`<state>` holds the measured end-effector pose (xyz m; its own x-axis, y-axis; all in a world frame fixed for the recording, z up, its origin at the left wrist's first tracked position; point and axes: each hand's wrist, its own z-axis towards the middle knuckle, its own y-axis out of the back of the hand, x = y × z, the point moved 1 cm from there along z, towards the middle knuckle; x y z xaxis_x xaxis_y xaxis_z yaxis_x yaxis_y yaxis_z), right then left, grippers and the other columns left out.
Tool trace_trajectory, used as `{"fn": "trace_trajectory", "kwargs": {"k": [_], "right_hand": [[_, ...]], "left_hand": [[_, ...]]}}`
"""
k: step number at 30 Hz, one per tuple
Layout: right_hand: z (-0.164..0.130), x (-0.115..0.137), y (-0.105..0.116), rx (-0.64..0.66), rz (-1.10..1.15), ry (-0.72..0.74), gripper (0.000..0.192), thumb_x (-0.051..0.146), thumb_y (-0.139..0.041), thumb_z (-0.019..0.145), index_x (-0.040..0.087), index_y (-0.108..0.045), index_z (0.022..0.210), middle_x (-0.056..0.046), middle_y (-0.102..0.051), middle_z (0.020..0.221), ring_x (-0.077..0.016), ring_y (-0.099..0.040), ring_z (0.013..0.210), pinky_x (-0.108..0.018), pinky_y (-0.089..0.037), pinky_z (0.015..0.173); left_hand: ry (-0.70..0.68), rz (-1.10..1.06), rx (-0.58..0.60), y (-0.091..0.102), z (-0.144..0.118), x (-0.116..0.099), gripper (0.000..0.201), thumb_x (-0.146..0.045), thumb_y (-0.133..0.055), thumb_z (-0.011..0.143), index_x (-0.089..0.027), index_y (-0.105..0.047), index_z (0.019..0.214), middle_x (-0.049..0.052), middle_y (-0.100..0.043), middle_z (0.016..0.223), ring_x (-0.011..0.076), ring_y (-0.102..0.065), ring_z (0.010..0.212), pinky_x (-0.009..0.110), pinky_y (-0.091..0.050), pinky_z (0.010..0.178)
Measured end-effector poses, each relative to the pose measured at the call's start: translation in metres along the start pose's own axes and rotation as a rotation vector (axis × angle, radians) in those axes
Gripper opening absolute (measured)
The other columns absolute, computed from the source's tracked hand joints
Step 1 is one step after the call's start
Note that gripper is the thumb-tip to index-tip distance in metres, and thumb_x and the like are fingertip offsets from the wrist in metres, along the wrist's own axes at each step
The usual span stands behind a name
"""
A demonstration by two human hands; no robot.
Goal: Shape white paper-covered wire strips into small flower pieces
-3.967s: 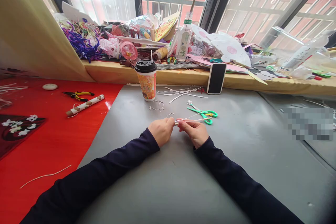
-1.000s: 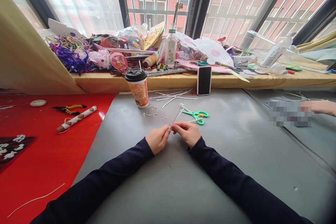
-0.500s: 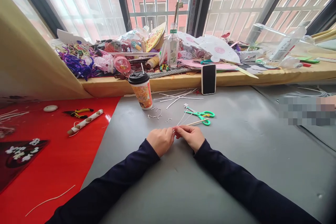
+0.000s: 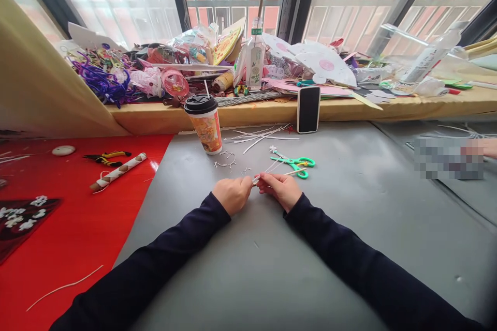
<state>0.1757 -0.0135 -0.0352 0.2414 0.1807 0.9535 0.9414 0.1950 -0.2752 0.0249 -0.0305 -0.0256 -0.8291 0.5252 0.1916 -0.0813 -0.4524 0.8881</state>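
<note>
My left hand is closed, thumb and fingers pinching the end of a small white cord piece that shows between my two hands. My right hand is closed too, its fingertips around a thin pale stick that pokes out behind them to the right. Fine white strands rise from the right fingertips; the fingers hide where they join. Just beyond lie green-handled scissors, open-bladed, with a small white flower near their tip.
A paper cup with a black lid stands behind my left hand, near curled white bits. White strips lie before a propped phone. Pliers and a wrapped roll rest on red covering. Another person's hand is at right.
My left hand has drawn slightly away to the left from my right fingertips, so a white piece now shows between them. The whole view has shifted a little.
</note>
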Motion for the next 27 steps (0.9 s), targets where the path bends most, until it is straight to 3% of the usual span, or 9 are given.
{"fn": "trace_trajectory", "kwargs": {"k": [8,16,20,25,27], "right_hand": [[0.003,-0.002,0.000,0.000,-0.120,0.030,0.028,0.038,-0.066,0.059,0.014,-0.067,0.073,-0.004,-0.063,0.065,-0.0100,-0.054,0.055,-0.026,-0.046,0.060],[0.004,-0.001,0.003,0.076,-0.032,-0.013,0.025,0.036,-0.067,0.059,0.015,-0.067,0.073,-0.004,-0.062,0.066,-0.0114,-0.056,0.062,-0.025,-0.047,0.061],[0.006,-0.003,0.005,0.025,0.022,0.011,0.026,0.036,-0.066,0.060,0.014,-0.067,0.074,-0.004,-0.062,0.064,-0.0110,-0.056,0.062,-0.024,-0.047,0.060],[0.005,-0.002,0.004,-0.027,0.041,0.018,0.030,0.037,-0.067,0.058,0.013,-0.067,0.075,-0.004,-0.061,0.063,-0.0108,-0.055,0.061,-0.025,-0.047,0.060],[0.005,-0.002,0.004,-0.025,0.035,0.024,0.031,0.038,-0.067,0.057,0.013,-0.067,0.075,-0.004,-0.061,0.063,-0.0112,-0.055,0.060,-0.026,-0.047,0.060]], "left_hand": [[-0.038,0.007,-0.010,-0.001,0.000,0.003,0.029,-0.026,-0.029,0.082,-0.015,-0.050,0.067,0.003,-0.055,0.052,0.0125,-0.049,0.043,0.024,-0.021,0.042],[-0.154,-0.020,-0.088,-0.005,0.002,0.015,0.031,-0.028,-0.030,0.083,-0.017,-0.050,0.062,0.000,-0.054,0.051,0.0103,-0.046,0.043,0.024,-0.024,0.044],[-0.052,-0.165,-0.047,-0.003,0.001,0.017,0.030,-0.030,-0.030,0.084,-0.017,-0.051,0.068,0.000,-0.054,0.059,0.0096,-0.046,0.049,0.023,-0.028,0.047],[0.246,-0.603,-0.035,0.002,0.000,0.017,0.024,-0.027,-0.030,0.083,-0.017,-0.051,0.081,-0.001,-0.051,0.063,0.0074,-0.043,0.052,0.019,-0.035,0.052],[0.293,-0.708,-0.037,0.003,-0.001,0.016,0.022,-0.030,-0.034,0.082,-0.017,-0.050,0.091,-0.001,-0.052,0.067,0.0066,-0.042,0.051,0.018,-0.036,0.051]]}}
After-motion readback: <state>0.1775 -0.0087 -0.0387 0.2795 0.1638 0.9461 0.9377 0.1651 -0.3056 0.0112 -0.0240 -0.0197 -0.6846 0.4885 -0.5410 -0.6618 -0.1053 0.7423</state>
